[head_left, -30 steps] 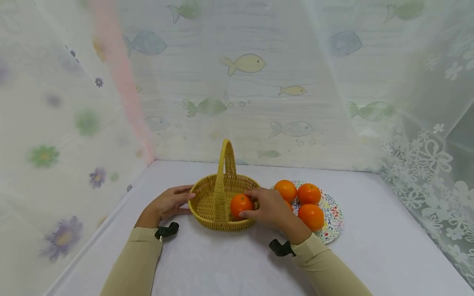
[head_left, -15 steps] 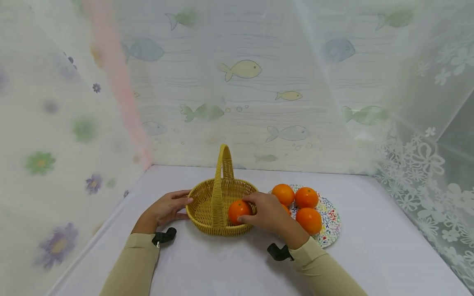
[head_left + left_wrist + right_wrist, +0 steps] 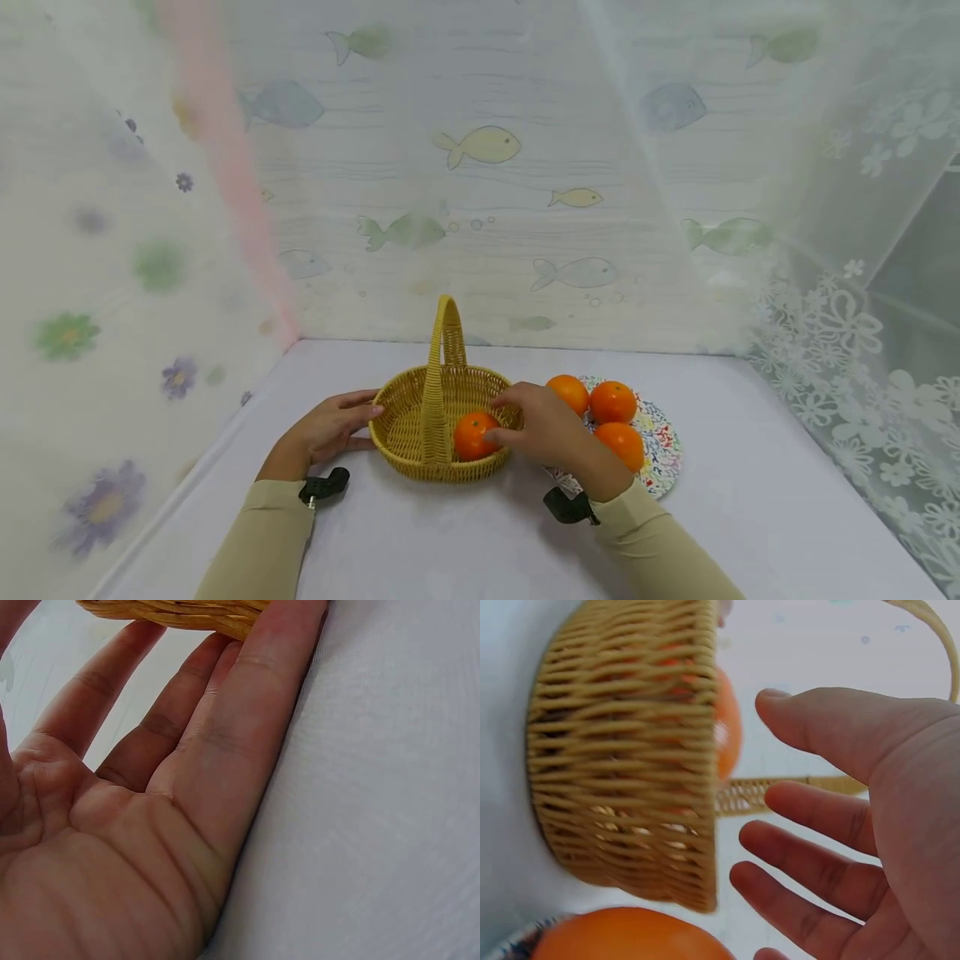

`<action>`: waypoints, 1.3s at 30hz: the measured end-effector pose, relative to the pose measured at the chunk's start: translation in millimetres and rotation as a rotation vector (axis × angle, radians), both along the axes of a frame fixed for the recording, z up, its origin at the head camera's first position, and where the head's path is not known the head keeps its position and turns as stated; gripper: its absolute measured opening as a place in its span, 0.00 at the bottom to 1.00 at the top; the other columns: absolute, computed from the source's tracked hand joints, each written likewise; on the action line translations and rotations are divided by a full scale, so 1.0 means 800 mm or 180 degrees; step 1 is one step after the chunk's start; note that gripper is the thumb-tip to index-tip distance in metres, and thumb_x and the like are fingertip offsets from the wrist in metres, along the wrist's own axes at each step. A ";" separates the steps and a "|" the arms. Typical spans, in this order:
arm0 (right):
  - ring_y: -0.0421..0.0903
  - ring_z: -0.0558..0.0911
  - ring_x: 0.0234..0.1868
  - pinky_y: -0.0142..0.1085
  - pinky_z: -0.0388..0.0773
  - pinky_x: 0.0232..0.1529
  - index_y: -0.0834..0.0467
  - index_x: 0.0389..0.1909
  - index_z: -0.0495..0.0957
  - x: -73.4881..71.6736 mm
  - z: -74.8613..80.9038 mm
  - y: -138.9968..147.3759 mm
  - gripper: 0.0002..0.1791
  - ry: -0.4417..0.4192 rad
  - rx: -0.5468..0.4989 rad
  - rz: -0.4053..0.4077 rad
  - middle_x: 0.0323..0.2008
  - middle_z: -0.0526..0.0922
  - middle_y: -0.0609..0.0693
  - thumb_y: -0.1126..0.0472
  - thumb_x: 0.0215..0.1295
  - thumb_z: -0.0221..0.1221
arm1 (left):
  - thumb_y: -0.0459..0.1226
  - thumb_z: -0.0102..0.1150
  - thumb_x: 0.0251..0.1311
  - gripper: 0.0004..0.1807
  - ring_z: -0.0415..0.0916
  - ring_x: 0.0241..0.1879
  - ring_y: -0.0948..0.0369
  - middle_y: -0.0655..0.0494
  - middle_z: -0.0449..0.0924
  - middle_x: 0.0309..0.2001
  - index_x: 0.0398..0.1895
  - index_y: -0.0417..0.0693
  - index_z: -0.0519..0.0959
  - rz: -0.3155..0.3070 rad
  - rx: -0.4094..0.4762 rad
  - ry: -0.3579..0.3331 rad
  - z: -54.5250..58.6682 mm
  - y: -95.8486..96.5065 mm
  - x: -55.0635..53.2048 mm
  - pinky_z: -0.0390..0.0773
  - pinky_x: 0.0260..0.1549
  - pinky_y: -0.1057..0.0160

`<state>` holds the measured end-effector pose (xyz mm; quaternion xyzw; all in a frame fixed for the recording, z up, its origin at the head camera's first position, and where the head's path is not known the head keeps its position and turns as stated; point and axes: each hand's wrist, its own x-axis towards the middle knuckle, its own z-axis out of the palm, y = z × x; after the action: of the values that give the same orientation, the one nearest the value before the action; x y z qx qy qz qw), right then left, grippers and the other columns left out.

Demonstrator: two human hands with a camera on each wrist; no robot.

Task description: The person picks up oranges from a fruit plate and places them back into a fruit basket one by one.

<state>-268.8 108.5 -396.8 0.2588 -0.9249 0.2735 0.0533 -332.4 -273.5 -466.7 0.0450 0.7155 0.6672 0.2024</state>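
A yellow wicker basket with a tall arched handle stands on the white table. One orange lies in its right half. My left hand touches the basket's left end with fairly straight fingers; in the left wrist view the fingertips meet the woven wall. At the right end, my right hand hovers over the rim, thumb and fingers spread. The right wrist view shows a gap between this hand and the orange, which is partly hidden behind the basket wall.
Right of the basket, a round plate with colourful speckles bears several oranges, partly hidden by my right hand. Another orange shows close below the basket in the right wrist view. Sheer fish-patterned curtains hang behind the table.
My right hand has let go of the orange, its fingers spreading and drawing up and back to the right. The orange now lies in the basket. My left hand stays at the basket's left end.
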 end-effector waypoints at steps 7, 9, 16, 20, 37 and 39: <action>0.50 0.80 0.63 0.51 0.78 0.66 0.51 0.56 0.85 -0.002 0.011 0.017 0.23 -0.0088 -0.0171 -0.0124 0.57 0.84 0.44 0.48 0.62 0.73 | 0.42 0.64 0.71 0.38 0.75 0.66 0.56 0.45 0.67 0.75 0.79 0.44 0.62 0.0043 0.0016 -0.0039 0.004 0.001 0.004 0.84 0.56 0.46; 0.52 0.81 0.63 0.51 0.79 0.65 0.52 0.55 0.85 -0.005 0.015 0.023 0.23 -0.0049 -0.0202 -0.0153 0.57 0.84 0.46 0.49 0.61 0.74 | 0.42 0.64 0.71 0.38 0.75 0.67 0.56 0.44 0.66 0.76 0.80 0.43 0.61 0.0016 -0.0005 -0.0006 0.007 0.002 0.003 0.84 0.56 0.46; 0.53 0.79 0.65 0.56 0.75 0.68 0.49 0.51 0.86 -0.012 0.027 0.047 0.19 0.0068 -0.0270 -0.0330 0.57 0.85 0.46 0.52 0.60 0.74 | 0.43 0.66 0.70 0.39 0.77 0.64 0.57 0.45 0.68 0.75 0.79 0.44 0.62 0.0011 0.0000 -0.0032 0.007 0.002 0.001 0.84 0.56 0.46; 0.54 0.79 0.66 0.57 0.74 0.68 0.47 0.50 0.86 -0.016 0.031 0.061 0.16 0.0099 -0.0294 -0.0425 0.58 0.85 0.47 0.52 0.62 0.73 | 0.44 0.66 0.70 0.39 0.78 0.63 0.58 0.47 0.70 0.73 0.79 0.44 0.62 0.0034 0.0012 -0.0041 0.006 0.001 0.000 0.84 0.55 0.46; 0.59 0.71 0.72 0.62 0.70 0.70 0.48 0.56 0.84 -0.026 0.035 0.109 0.21 -0.0252 -0.0346 -0.0791 0.67 0.79 0.52 0.50 0.63 0.72 | 0.42 0.66 0.69 0.38 0.78 0.63 0.58 0.47 0.70 0.73 0.79 0.45 0.63 0.0079 0.0051 -0.0064 0.001 0.001 -0.003 0.84 0.55 0.45; 0.60 0.72 0.71 0.62 0.72 0.69 0.47 0.57 0.84 -0.028 0.034 0.114 0.21 -0.0318 -0.0351 -0.0842 0.68 0.77 0.53 0.49 0.63 0.72 | 0.43 0.67 0.69 0.38 0.79 0.62 0.58 0.47 0.71 0.73 0.79 0.45 0.64 0.0095 0.0051 -0.0047 0.000 0.001 -0.002 0.84 0.55 0.44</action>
<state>-290.8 199.9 -369.8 0.1175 -0.9360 0.3270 0.0569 -334.2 -272.4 -466.4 0.0309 0.7092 0.6761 0.1974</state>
